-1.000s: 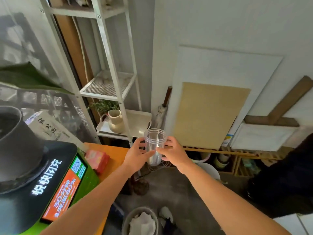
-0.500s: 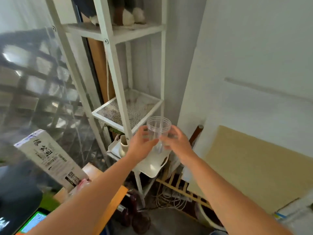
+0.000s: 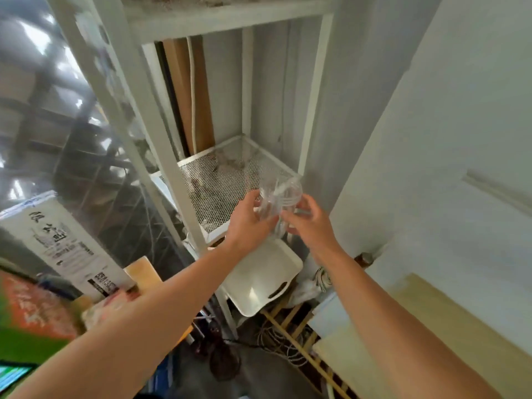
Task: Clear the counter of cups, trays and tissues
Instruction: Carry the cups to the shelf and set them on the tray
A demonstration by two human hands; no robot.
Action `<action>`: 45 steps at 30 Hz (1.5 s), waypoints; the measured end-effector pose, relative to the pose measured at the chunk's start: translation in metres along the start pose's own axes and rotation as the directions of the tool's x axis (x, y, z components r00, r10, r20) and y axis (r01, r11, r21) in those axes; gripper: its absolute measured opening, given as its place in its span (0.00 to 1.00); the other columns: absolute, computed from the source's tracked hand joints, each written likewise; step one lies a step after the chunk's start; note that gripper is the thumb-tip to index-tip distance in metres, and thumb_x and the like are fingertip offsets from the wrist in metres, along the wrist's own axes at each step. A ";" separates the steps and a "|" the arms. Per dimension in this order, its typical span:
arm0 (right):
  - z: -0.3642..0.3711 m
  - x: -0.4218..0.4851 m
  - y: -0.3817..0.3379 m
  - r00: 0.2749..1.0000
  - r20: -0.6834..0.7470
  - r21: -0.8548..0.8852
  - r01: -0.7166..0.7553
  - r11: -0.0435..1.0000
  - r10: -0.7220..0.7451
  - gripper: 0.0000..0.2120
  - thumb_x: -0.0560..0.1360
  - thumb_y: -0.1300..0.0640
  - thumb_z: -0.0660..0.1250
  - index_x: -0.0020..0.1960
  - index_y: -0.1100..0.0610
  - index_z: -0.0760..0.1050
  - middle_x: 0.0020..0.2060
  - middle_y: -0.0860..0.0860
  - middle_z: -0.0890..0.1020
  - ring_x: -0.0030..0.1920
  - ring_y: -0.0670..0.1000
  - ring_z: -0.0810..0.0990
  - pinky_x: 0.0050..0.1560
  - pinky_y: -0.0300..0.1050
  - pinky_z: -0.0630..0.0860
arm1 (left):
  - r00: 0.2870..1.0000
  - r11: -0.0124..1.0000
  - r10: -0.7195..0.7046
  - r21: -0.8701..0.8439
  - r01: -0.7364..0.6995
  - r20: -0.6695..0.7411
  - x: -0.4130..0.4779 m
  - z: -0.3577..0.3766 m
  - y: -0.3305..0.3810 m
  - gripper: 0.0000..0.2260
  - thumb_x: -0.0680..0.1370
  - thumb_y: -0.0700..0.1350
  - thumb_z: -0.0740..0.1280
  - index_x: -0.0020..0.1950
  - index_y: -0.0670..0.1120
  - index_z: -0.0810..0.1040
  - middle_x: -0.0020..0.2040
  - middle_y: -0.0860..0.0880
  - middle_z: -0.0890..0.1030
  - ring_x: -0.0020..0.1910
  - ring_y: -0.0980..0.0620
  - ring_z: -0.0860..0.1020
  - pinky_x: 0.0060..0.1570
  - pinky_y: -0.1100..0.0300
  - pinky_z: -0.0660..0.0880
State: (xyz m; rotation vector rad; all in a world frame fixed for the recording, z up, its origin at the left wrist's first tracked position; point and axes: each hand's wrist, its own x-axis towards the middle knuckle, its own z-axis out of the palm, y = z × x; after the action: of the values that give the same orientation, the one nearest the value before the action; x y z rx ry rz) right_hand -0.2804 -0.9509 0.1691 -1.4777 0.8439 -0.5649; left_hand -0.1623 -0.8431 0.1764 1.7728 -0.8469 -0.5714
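Note:
A clear plastic cup point(image 3: 277, 198) is held upright between both hands, just above the front right corner of a white mesh shelf point(image 3: 227, 180). My left hand point(image 3: 249, 221) grips its left side and my right hand point(image 3: 306, 221) grips its right side. The cup looks blurred, and its lower part is hidden behind my fingers. A white tray point(image 3: 260, 279) lies on the lower shelf directly beneath the cup and my hands.
The white metal rack's post point(image 3: 161, 156) stands left of my hands. A white carton with black lettering point(image 3: 62, 246) leans at the left above the orange counter corner point(image 3: 144, 273). Cables point(image 3: 283, 345), wooden slats and a beige board point(image 3: 431, 338) are low right.
Both hands have carried the cup up and forward, from near the lower shelf to the mesh shelf's front corner. My view has tilted upward toward the rack.

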 end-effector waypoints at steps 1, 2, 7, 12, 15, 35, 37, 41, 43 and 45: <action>-0.002 0.004 0.009 1.000 0.007 0.002 -0.015 1.000 0.015 0.24 0.70 0.53 0.77 0.64 0.45 0.75 0.54 0.42 0.81 0.50 0.44 0.84 0.48 0.46 0.83 | 1.000 1.000 -0.013 0.010 0.013 -0.001 0.002 0.005 -0.007 0.24 0.73 0.47 0.75 0.66 0.50 0.71 0.58 0.52 0.79 0.52 0.54 0.80 0.48 0.56 0.80; -0.004 0.007 0.017 0.999 0.017 0.004 -0.030 1.000 0.030 0.24 0.69 0.52 0.77 0.63 0.44 0.75 0.54 0.42 0.81 0.50 0.43 0.84 0.46 0.45 0.84 | 1.000 1.000 -0.022 0.016 0.022 -0.006 0.003 0.010 -0.015 0.23 0.72 0.47 0.75 0.65 0.51 0.72 0.56 0.52 0.80 0.50 0.57 0.80 0.48 0.56 0.79; -0.008 0.019 0.070 0.990 0.062 -0.073 -0.119 0.990 0.123 0.27 0.64 0.45 0.79 0.60 0.37 0.73 0.57 0.43 0.80 0.55 0.44 0.81 0.54 0.51 0.82 | 0.990 0.989 -0.142 0.034 0.141 0.018 -0.002 0.035 -0.062 0.26 0.73 0.52 0.74 0.68 0.49 0.70 0.58 0.53 0.80 0.55 0.56 0.79 0.53 0.55 0.79; -0.001 0.026 0.129 0.977 0.052 -0.171 -0.195 0.966 0.206 0.32 0.62 0.43 0.79 0.63 0.41 0.71 0.56 0.40 0.80 0.54 0.40 0.80 0.53 0.44 0.80 | 0.951 0.954 -0.301 0.014 0.301 0.070 -0.002 0.058 -0.113 0.26 0.75 0.48 0.73 0.69 0.50 0.67 0.62 0.50 0.78 0.61 0.52 0.77 0.57 0.56 0.75; 0.001 0.031 0.161 0.964 0.051 -0.202 -0.245 0.948 0.260 0.31 0.65 0.48 0.80 0.63 0.44 0.70 0.55 0.39 0.79 0.55 0.41 0.79 0.52 0.39 0.77 | 0.943 0.945 -0.325 -0.011 0.327 0.068 -0.003 0.072 -0.140 0.27 0.73 0.44 0.75 0.68 0.50 0.67 0.60 0.51 0.78 0.58 0.54 0.77 0.52 0.63 0.75; 0.027 0.027 0.267 0.937 0.078 -0.255 -0.312 0.915 0.341 0.31 0.70 0.58 0.75 0.68 0.47 0.65 0.60 0.42 0.74 0.61 0.46 0.76 0.44 0.31 0.74 | 0.925 0.924 -0.376 0.099 0.370 0.048 -0.015 0.097 -0.246 0.31 0.74 0.36 0.72 0.74 0.46 0.65 0.66 0.46 0.76 0.63 0.49 0.77 0.62 0.50 0.76; 0.028 0.026 0.267 0.930 0.077 -0.261 -0.328 0.908 0.359 0.32 0.71 0.59 0.75 0.69 0.46 0.64 0.60 0.43 0.73 0.62 0.45 0.76 0.42 0.30 0.74 | 0.918 0.916 -0.393 0.106 0.386 0.054 -0.017 0.096 -0.248 0.33 0.74 0.35 0.72 0.76 0.47 0.63 0.68 0.46 0.74 0.64 0.48 0.77 0.63 0.51 0.76; 0.028 0.020 0.263 0.913 0.080 -0.293 -0.362 0.885 0.400 0.34 0.72 0.62 0.74 0.72 0.49 0.63 0.62 0.44 0.72 0.59 0.46 0.76 0.43 0.30 0.74 | 0.906 0.902 -0.419 0.136 0.409 0.061 -0.024 0.091 -0.242 0.33 0.73 0.36 0.73 0.75 0.46 0.64 0.68 0.46 0.74 0.65 0.48 0.75 0.62 0.50 0.76; 0.029 0.014 0.255 0.896 0.062 -0.325 -0.399 0.857 0.441 0.34 0.73 0.61 0.73 0.73 0.51 0.61 0.63 0.47 0.72 0.57 0.47 0.76 0.48 0.35 0.73 | 0.896 0.886 -0.441 0.183 0.426 0.053 -0.030 0.087 -0.235 0.31 0.72 0.39 0.74 0.73 0.45 0.66 0.67 0.46 0.75 0.66 0.48 0.74 0.62 0.50 0.76; 0.030 0.004 0.244 0.884 0.027 -0.400 -0.418 0.816 0.466 0.32 0.74 0.57 0.72 0.73 0.52 0.61 0.61 0.48 0.73 0.55 0.48 0.76 0.51 0.39 0.73 | 0.860 0.845 -0.508 0.222 0.486 0.048 -0.040 0.082 -0.223 0.28 0.73 0.43 0.74 0.71 0.45 0.68 0.67 0.46 0.75 0.64 0.47 0.75 0.62 0.50 0.75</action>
State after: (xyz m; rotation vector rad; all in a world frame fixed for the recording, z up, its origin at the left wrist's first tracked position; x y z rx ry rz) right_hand -0.2956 -0.9234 -0.0747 -1.5722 1.2046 0.0538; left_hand -0.1853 -0.8156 -0.0619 2.1853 -0.5167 -0.9524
